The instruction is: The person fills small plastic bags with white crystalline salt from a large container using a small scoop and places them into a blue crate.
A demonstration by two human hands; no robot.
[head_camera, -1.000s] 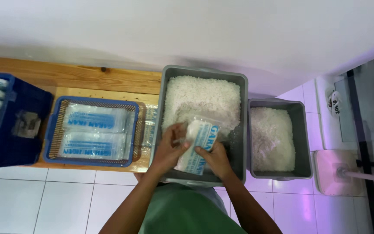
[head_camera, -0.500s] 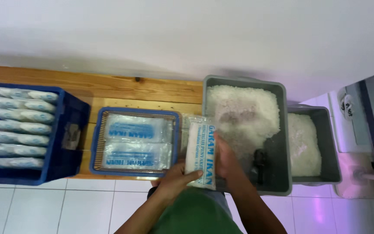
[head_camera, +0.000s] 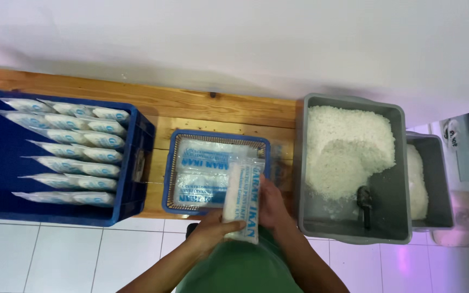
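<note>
Both hands hold one filled clear plastic bag with blue print (head_camera: 243,198), full of white grains, upright in front of my body. My left hand (head_camera: 213,230) grips its lower left side. My right hand (head_camera: 271,206) grips its right edge. The bag hangs over the front right corner of a small blue basket (head_camera: 172,163) that holds flat empty bags of the same kind. To the right stands a grey tub (head_camera: 392,184) of white grains with a dark scoop (head_camera: 363,198) lying in it.
A large blue crate (head_camera: 131,163) at the left holds several filled bags laid in rows. A second grey tub (head_camera: 438,179) of white grains stands at the far right. Basket and crate rest on a wooden bench (head_camera: 202,106) against a white wall, above a white tiled floor.
The view has swung left, from the grey tub toward the basket and crate. Both hands have carried the filled bag left, away from the tub to the basket's corner.
</note>
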